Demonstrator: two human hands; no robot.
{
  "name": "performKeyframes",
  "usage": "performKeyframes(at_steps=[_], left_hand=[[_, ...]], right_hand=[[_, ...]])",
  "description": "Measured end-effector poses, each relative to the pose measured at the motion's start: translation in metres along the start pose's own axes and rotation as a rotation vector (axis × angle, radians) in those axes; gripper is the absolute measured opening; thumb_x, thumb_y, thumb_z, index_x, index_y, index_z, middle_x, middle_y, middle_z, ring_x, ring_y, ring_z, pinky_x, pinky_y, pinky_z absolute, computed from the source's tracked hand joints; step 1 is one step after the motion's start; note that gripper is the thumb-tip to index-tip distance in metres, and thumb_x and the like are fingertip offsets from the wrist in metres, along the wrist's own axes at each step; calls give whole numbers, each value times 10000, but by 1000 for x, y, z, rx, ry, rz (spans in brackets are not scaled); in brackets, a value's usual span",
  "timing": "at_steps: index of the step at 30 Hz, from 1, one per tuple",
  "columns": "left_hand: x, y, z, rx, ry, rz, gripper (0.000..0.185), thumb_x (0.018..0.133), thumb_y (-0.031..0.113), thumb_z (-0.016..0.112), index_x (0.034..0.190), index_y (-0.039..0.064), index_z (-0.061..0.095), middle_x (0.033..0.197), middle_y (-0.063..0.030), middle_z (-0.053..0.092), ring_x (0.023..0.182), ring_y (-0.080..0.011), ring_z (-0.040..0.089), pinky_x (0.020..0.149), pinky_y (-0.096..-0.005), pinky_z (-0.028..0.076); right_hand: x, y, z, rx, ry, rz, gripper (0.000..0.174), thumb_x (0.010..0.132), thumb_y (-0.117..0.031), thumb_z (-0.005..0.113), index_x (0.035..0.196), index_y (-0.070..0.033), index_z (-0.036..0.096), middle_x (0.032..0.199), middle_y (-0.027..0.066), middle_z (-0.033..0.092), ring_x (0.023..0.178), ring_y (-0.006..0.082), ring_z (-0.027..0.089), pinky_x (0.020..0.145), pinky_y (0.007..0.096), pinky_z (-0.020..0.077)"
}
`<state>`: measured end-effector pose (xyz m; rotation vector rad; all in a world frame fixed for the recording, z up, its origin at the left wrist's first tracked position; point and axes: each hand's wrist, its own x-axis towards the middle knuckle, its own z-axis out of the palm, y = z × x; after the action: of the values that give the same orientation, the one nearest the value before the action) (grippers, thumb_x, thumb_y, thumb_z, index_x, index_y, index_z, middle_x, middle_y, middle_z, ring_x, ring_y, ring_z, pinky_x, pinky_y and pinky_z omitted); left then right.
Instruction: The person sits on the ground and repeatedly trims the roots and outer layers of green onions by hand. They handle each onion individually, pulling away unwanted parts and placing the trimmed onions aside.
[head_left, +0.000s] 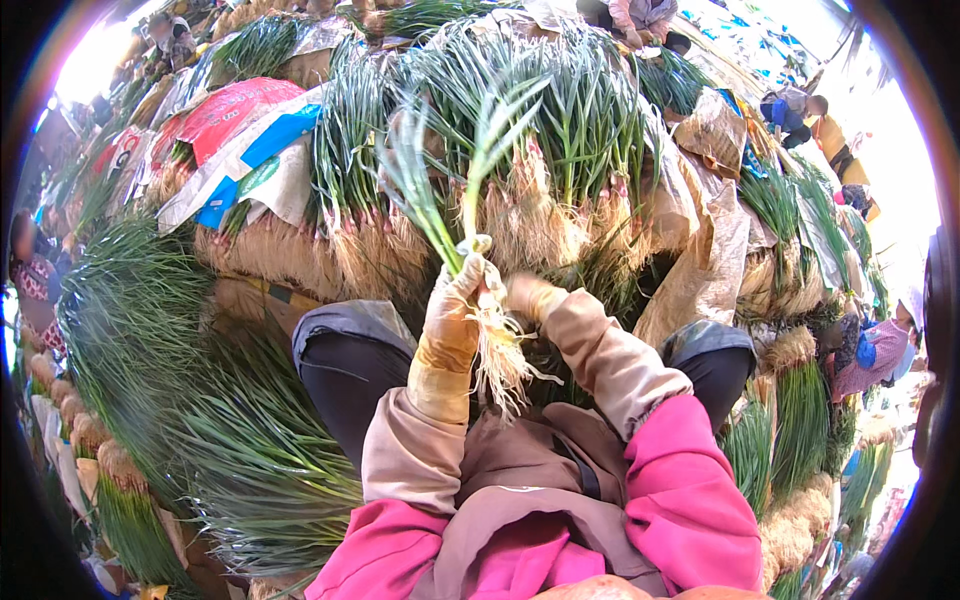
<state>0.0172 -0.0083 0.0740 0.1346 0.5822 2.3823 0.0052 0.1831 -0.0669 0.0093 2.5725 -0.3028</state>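
My gloved left hand is closed around a few green garlic or scallion plants. Their leaves fan upward and away from me, and pale stringy roots dangle below the fist. Close to the right of those roots is my right hand, also gloved and blurred. Whether its fingers hold anything is unclear. Just beyond both hands, a dense row of similar plants leans with leaves up and tan roots facing me. Both hands are between my bent knees, above my brown apron.
Loose green leaves heap at my left. Red plastic sheeting and a woven sack cover parts of the rows. Tied bundles stand at right. A person in pink checks works at far right; other people sit farther off.
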Motion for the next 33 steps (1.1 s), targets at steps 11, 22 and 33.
performKeyframes(at_steps=[11, 22, 33], left_hand=[[28, -32, -45, 38, 239, -54, 223, 819, 97, 621, 1018, 102, 520, 780, -32, 573, 521, -86, 478, 412, -193, 372], [30, -32, -35, 52, 292, -59, 223, 803, 14, 604, 1004, 71, 527, 835, -79, 629, 550, -126, 566, 404, -206, 424], [29, -37, -39, 173, 141, -91, 33, 827, 32, 579, 860, 28, 577, 614, -59, 587, 374, -92, 457, 345, -228, 384]], right_hand=[[-3, -41, -182, 30, 880, 592, 416, 777, -378, 592, 1036, -59, 522, 1072, 125, 550, 941, 298, 586, 781, 407, 485], [-50, 25, -203, 416, 965, 257, 86, 747, -109, 634, 788, -46, 593, 704, 42, 601, 598, 126, 528, 545, 280, 441], [-107, -30, -94, 1194, -171, -100, 374, 735, -181, 712, 1050, -53, 557, 949, 35, 609, 869, 143, 563, 773, 278, 454]])
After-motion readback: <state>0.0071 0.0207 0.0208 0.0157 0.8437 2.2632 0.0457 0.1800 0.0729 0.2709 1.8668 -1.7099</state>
